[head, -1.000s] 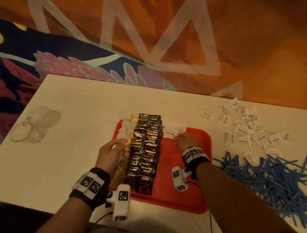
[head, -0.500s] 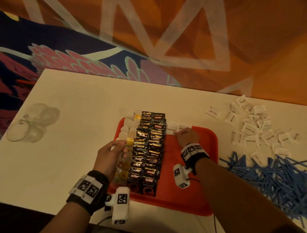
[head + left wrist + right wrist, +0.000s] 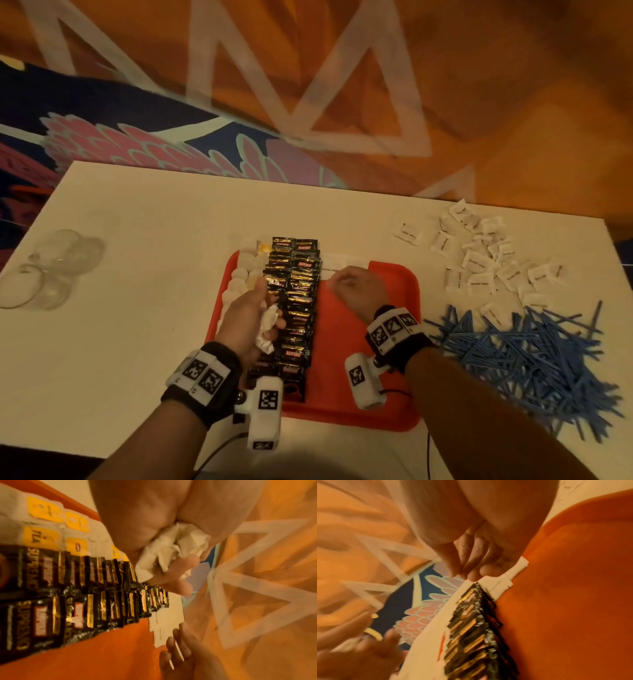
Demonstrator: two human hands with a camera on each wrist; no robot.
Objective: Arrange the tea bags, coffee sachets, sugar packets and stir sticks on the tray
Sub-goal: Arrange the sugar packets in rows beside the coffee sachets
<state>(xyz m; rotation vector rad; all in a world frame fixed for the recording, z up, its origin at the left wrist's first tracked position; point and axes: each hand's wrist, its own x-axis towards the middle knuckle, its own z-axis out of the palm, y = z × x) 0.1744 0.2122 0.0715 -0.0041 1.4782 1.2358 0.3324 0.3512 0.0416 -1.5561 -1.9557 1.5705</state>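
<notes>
A red tray holds a left column of white tea bags with yellow tags. Two columns of black coffee sachets run down beside them. My left hand hovers over the sachets and grips a crumpled white tea bag, seen close in the left wrist view as tea bag. My right hand is curled at the tray's far edge. Its fingertips and thumb pinch a white sugar packet lying next to the sachets.
Loose sugar packets lie scattered at the table's far right. A heap of blue stir sticks sits just right of the tray. Clear glass cups lie at the left edge. Patterned carpet lies beyond the table.
My left hand has lifted off the tea bag column and turned, and now shows a crumpled white tea bag in its grip. The right hand stays at the sugar packets.
</notes>
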